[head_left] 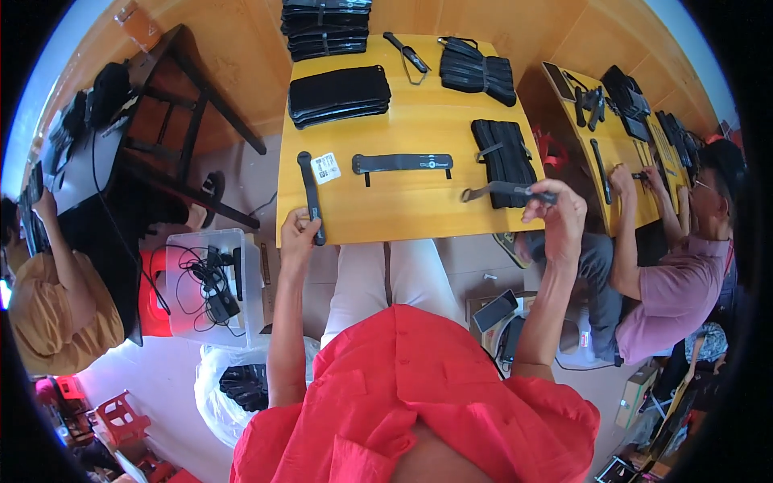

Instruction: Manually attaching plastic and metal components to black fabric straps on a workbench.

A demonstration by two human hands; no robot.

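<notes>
Near the front left of the yellow table (pixel 435 221), my left hand (pixel 298 235) is closed around the lower end of a narrow black strap (pixel 307 179) lying lengthwise on the tabletop. A white printed label (pixel 326 168) sits beside that strap. At the front right, my right hand (pixel 560 216) pinches another black strap (pixel 498 189), raised and stretching leftward to a ring-like end. A wider flat black band (pixel 403 163) with pale printing lies crosswise between my hands. Behind my right hand's strap rests a tied bundle of black straps (pixel 507 153).
Stacked black pieces (pixel 338 95) and a taller stack (pixel 326 30) stand at the back left. Another tied bundle (pixel 477 71) and a loose looped strap (pixel 409 56) lie farther back. A co-worker (pixel 684 274) sits at the right table; a clear bin (pixel 179 282) holds cables.
</notes>
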